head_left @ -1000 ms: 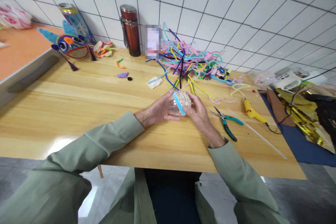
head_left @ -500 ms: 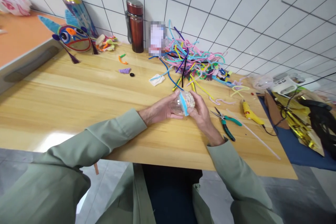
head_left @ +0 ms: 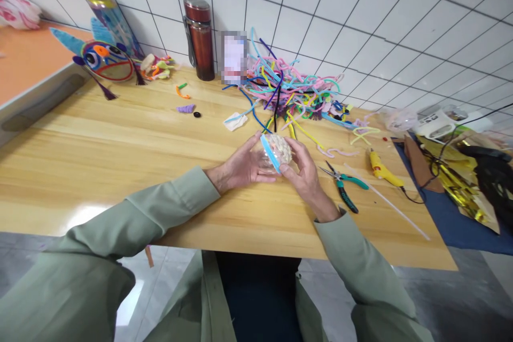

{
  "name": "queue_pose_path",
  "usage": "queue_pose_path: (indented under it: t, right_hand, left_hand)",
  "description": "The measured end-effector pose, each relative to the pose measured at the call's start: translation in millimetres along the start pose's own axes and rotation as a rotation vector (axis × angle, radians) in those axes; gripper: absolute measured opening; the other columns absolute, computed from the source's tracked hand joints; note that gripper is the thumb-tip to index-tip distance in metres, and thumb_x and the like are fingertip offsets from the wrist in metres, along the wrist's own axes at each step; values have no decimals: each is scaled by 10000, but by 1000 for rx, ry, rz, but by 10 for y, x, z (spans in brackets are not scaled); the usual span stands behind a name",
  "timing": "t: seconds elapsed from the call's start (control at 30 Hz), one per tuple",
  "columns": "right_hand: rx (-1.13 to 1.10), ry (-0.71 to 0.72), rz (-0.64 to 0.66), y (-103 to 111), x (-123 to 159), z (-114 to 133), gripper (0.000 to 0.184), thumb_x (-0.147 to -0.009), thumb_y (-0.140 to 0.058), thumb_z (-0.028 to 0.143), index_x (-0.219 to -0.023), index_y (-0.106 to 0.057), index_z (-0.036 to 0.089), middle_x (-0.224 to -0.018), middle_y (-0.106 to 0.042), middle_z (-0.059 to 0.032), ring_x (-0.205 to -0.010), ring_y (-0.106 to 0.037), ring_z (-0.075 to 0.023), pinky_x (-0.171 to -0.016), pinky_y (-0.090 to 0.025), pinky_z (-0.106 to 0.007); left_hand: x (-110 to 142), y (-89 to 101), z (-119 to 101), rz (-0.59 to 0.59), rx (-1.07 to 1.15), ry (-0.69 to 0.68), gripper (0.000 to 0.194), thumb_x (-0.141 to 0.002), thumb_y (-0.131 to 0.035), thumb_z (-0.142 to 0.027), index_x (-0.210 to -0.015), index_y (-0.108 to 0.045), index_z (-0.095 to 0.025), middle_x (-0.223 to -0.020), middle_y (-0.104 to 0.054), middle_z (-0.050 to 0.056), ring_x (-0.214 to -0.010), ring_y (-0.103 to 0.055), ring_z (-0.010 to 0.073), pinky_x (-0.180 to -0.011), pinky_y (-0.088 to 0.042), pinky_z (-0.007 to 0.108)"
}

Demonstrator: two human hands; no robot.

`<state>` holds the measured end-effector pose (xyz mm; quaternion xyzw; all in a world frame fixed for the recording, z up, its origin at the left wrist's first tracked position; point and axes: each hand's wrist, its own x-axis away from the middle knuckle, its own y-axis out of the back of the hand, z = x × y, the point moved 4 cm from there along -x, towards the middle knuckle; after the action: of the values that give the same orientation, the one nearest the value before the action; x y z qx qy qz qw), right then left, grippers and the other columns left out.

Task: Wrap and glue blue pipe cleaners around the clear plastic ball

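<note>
Between my hands is a clear plastic ball (head_left: 282,150) with a light blue band around its middle. Its right half shows whitish, textured material, and its left half is see-through. My left hand (head_left: 243,164) is curled round the clear side, thumb on top and fingers below. My right hand (head_left: 301,167) grips the whitish side, with the thumb near the blue band. Just beyond the ball, yellow-handled pliers (head_left: 292,130) poke out from a heap of fuzzy pipe cleaners (head_left: 296,85). Green-handled needle-nose pliers (head_left: 341,184) lie open to the right of my right hand.
A yellow glue gun (head_left: 382,168) and a thin translucent stick (head_left: 395,206) lie at the right. Along the wall stand a red-brown thermos (head_left: 200,43), a can (head_left: 110,18) and a fish-like craft piece (head_left: 108,61). A white scrap (head_left: 235,121) lies at mid-table.
The ball has turned slightly in my hands, so its blue band slants more and more of the whitish side shows. Both hands stay on it. The whole view has shifted a little.
</note>
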<state>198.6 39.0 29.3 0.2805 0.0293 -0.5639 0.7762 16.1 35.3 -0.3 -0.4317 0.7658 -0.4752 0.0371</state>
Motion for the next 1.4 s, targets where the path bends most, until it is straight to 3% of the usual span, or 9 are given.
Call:
queue_pose_path:
  t: [0.1, 0.3, 0.67, 0.93, 1.03, 1.13, 1.2, 1.3, 1.4]
  right_hand:
    - [-12, -38, 2, -11, 2, -33, 763, -917, -747, 695, -1566, -570, 333, -1608, -572, -119, -1512, -533, -379, -1238, -497, -605]
    - [-143, -77, 37, -5, -3, -60, 703, -953, -700, 694, -1551, -590, 341, -1631, -574, -93, -1489, -570, -366, -1223, -515, -580]
    - [13, -19, 25, 21, 0, 18, 673, -925, -734, 601, -1526, -590, 334, -1607, -569, -117, -1455, -582, -375, -1112, -600, -562]
    - [96, 10, 34, 43, 12, 63, 693, -902, -778, 548, -1531, -573, 340, -1627, -556, -124, -1456, -577, -389, -1104, -607, -596]
    - [12, 3, 37, 58, 3, 48, 717, -913, -771, 599, -1542, -560, 328, -1654, -534, -122, -1521, -534, -371, -1223, -522, -600]
    - [-154, -34, 32, 79, -4, -9, 703, -948, -709, 658, -1548, -546, 330, -1668, -539, -104, -1555, -515, -348, -1286, -451, -612]
    - [-222, -78, 22, 81, -7, -67, 724, -944, -680, 716, -1548, -542, 341, -1676, -544, -93, -1556, -520, -351, -1271, -461, -633]
    - [-261, -144, 39, 36, -10, -137, 846, -883, -692, 809, -1569, -519, 344, -1696, -533, -106, -1557, -523, -370, -1227, -503, -641]
    - [-281, -170, 82, -36, -7, -135, 912, -853, -715, 830, -1587, -501, 333, -1688, -548, -112, -1557, -529, -369, -1229, -510, -612]
  left_hand:
    - [-8, 20, 21, -33, 13, -1, 789, -1031, -409, -820, -1353, -690, -156, -1177, -831, 182, -923, -839, 272, -868, -696, 397]
    - [-19, 43, 17, -33, 10, 42, 888, -983, -382, -891, -1340, -679, -135, -1135, -823, 195, -928, -849, 311, -804, -703, 396]
    - [-16, 11, 33, -84, -26, -1, 834, -1012, -361, -863, -1242, -726, -149, -1077, -828, 165, -878, -828, 258, -811, -698, 363]
    - [-19, 2, 30, -76, -122, -50, 836, -975, -432, -889, -1273, -744, -173, -1245, -815, 177, -946, -812, 269, -865, -690, 398]
    - [10, -63, -15, -71, -216, -216, 809, -934, -558, -873, -1388, -691, -216, -1353, -779, 166, -1091, -797, 314, -922, -677, 440]
    - [110, -80, -130, -239, -393, -584, 861, -779, -884, -702, -1434, -622, -209, -1516, -664, 164, -1392, -653, 359, -1120, -587, 447]
    - [195, -81, -188, -350, -583, -777, 984, -668, -1012, -541, -1484, -561, -224, -1625, -548, 152, -1533, -518, 369, -1256, -473, 454]
    - [271, -100, -221, -368, -896, -933, 1079, -651, -1032, -469, -1560, -491, -254, -1690, -452, 154, -1609, -415, 383, -1353, -347, 512]
    - [294, -115, -204, -334, -1098, -1005, 1046, -639, -1031, -509, -1525, -548, -236, -1641, -506, 185, -1620, -380, 437, -1381, -272, 599]
